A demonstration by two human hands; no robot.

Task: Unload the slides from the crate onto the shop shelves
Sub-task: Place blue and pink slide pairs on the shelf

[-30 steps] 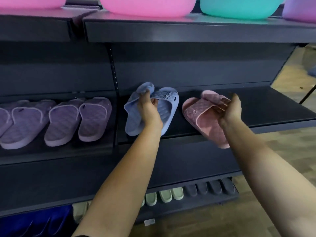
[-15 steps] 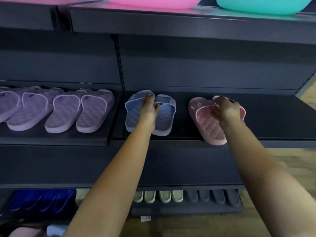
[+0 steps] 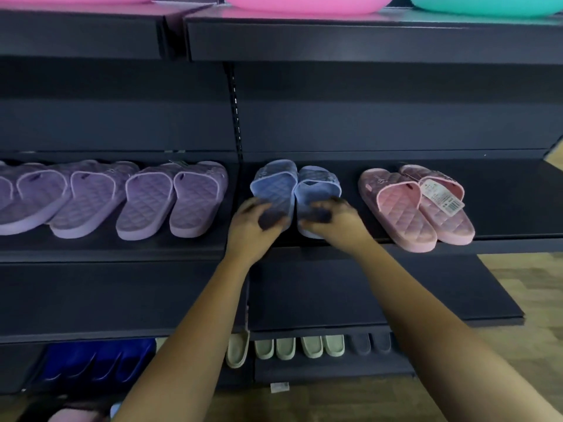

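Note:
A pair of light blue quilted slides [image 3: 289,184] lies side by side on the dark middle shelf [image 3: 502,202], toes to the back. My left hand [image 3: 251,226] grips the heel of the left blue slide. My right hand [image 3: 333,219] grips the heel of the right one; the fingertips of both hands are blurred. To the right, a pink pair [image 3: 408,208] rests on the same shelf with a paper tag [image 3: 441,194] on its strap, and no hand touches it.
Several purple slides [image 3: 152,199] fill the shelf bay to the left. A bare shelf [image 3: 365,293] juts out below. The bottom shelf holds dark blue [image 3: 100,360], beige [image 3: 289,347] and grey slides [image 3: 370,342]. Pink [image 3: 304,3] and teal basins [image 3: 487,4] sit overhead.
My right hand let go of the pink pair, which now lies flat on the shelf, and moved left to the blue pair. My left hand slid down to the blue slide's heel.

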